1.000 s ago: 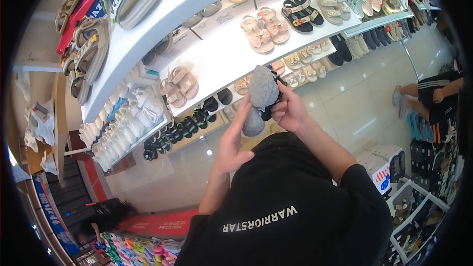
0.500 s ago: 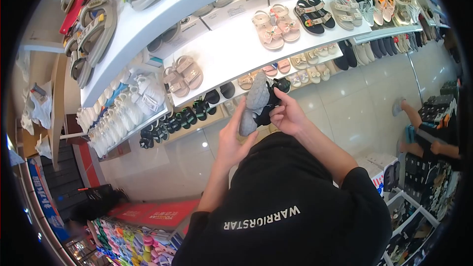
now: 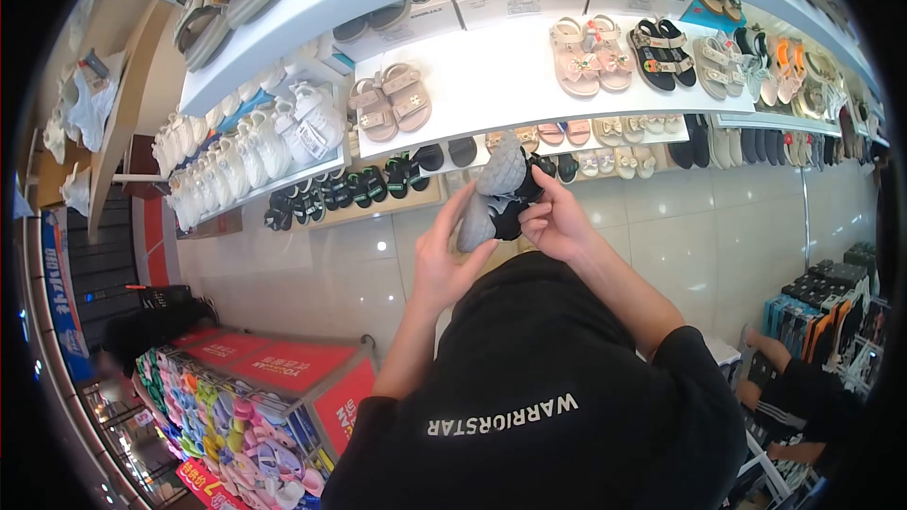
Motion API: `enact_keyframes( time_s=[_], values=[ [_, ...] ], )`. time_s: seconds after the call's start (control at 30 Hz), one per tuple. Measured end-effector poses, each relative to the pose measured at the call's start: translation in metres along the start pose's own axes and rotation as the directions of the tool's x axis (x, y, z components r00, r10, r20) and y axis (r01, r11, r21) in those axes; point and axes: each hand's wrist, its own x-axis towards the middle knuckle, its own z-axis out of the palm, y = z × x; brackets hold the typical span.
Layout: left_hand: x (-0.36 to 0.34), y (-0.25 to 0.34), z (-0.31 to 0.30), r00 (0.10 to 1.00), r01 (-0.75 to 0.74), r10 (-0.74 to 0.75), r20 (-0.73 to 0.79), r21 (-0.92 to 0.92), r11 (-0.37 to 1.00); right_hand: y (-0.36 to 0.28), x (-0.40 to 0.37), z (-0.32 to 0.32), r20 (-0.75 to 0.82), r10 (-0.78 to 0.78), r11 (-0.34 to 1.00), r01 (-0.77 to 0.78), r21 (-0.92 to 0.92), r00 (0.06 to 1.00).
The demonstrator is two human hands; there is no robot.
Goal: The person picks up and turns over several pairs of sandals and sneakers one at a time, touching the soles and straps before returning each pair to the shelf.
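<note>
A pair of sandals with grey textured soles and black straps (image 3: pixel 501 175) is held up in front of my chest, soles facing left. My left hand (image 3: pixel 451 247) is closed on the soles from the left, thumb at the lower edge. On the other side my right hand (image 3: pixel 559 222) grips the black strap side, its fingers curled. Beyond them, the white shelf (image 3: pixel 472 109) carries beige sandals (image 3: pixel 392 99), pink sandals with bows (image 3: pixel 592 61) and black sandals (image 3: pixel 663 57).
White sneakers (image 3: pixel 250 146) line a shelf at the left, with black sandals (image 3: pixel 368 187) on a low ledge. A red-sided rack of colourful clogs (image 3: pixel 236 416) stands lower left. A person in black shorts (image 3: pixel 798 397) is at the right, near stacked shoe boxes (image 3: pixel 831 283).
The view has turned, so shelves appear shifted right and the clog rack shows more. Both hands still hold the sandals, which have tilted slightly.
</note>
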Motion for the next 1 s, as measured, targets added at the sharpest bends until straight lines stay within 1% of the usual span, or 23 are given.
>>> enact_keyframes(
  time_s=[0.13,0.2,0.23,0.3,0.43,0.5,0.53,0.6,0.63,0.7,0.73,0.8,0.83,0.93,1.0],
  values=[
    [-0.005,-0.004,0.001,1.0,0.011,-0.011,-0.008,0.0,1.0,0.004,0.0,-0.005,0.01,0.011,1.0,-0.011,-0.009,1.0],
    [-0.005,-0.005,0.005,0.997,-0.001,0.001,-0.082,0.006,1.0,0.004,-0.003,-0.01,0.028,0.027,1.0,-0.027,0.003,0.999],
    [-0.005,-0.006,0.007,0.997,-0.003,0.004,-0.072,0.004,1.0,0.004,-0.004,-0.013,0.028,0.019,1.0,-0.019,0.01,0.999],
    [-0.005,-0.006,0.01,0.998,0.007,-0.012,-0.069,-0.066,0.998,0.005,-0.006,-0.019,0.052,-0.039,0.999,0.037,0.034,0.998],
    [-0.006,-0.011,0.013,0.998,0.035,-0.04,-0.041,-0.115,0.993,0.003,-0.014,-0.021,0.086,-0.083,0.996,0.081,0.031,0.993],
    [-0.007,-0.018,0.012,0.994,0.092,-0.103,-0.038,-0.225,0.97,0.001,-0.018,-0.017,0.08,-0.088,0.996,0.089,-0.008,0.993],
    [-0.007,-0.022,0.012,0.995,0.086,-0.097,-0.035,-0.225,0.971,0.001,-0.022,-0.012,0.084,-0.093,0.996,0.094,-0.008,0.992],
    [-0.007,-0.026,0.009,0.989,0.079,-0.112,-0.097,-0.294,0.953,0.002,-0.032,-0.001,0.036,-0.106,0.99,0.108,-0.09,0.994],
    [-0.007,-0.026,0.007,0.99,0.076,-0.108,-0.095,-0.293,0.953,0.001,-0.033,-0.002,0.039,-0.11,0.99,0.113,-0.089,0.993],
    [-0.007,-0.025,0.003,0.971,0.134,-0.202,-0.125,-0.412,0.901,0.0,-0.033,-0.003,0.131,-0.044,0.987,0.064,-0.148,0.99],
    [-0.007,-0.025,0.003,0.972,0.134,-0.201,-0.125,-0.41,0.902,0.001,-0.032,-0.003,0.133,-0.044,0.987,0.063,-0.147,0.99],
    [-0.008,-0.026,0.004,0.958,0.106,-0.197,-0.209,-0.381,0.918,0.001,-0.031,-0.002,0.151,-0.037,0.971,0.071,-0.229,0.988],
    [-0.009,-0.027,0.005,0.948,0.092,-0.194,-0.252,-0.366,0.926,0.002,-0.03,-0.001,0.153,-0.035,0.971,0.07,-0.229,0.988],
    [-0.012,-0.033,0.007,0.949,0.083,-0.173,-0.262,-0.322,0.943,0.005,-0.029,0.0,0.143,-0.034,0.971,0.066,-0.23,0.989],
    [-0.016,-0.034,0.009,0.944,0.09,-0.183,-0.274,-0.319,0.943,0.005,-0.025,-0.005,0.163,-0.024,0.976,0.058,-0.209,0.986]
  ],
)
